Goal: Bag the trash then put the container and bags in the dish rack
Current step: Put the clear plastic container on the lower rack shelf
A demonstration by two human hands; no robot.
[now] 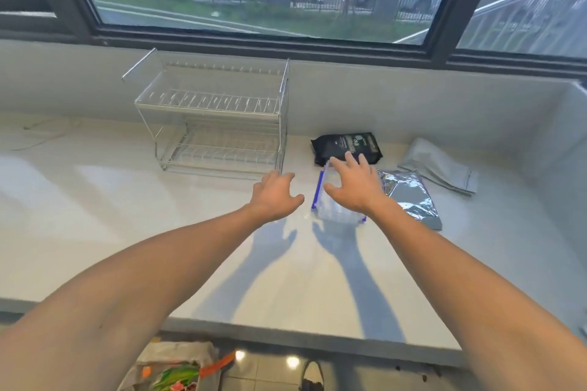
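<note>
On the counter (pixel 95 200) we see the empty rack (pixel 216 117) left of our hands. The container (pixel 333 209) lies under our spread right hand (pixel 355 187), contact unclear; our left hand (pixel 276 197) hovers open, empty. Three bags (pixel 346 146) lie nearby.

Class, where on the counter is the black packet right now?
The black packet lies flat at the back of the counter, right of the dish rack, just beyond the right hand.
</note>
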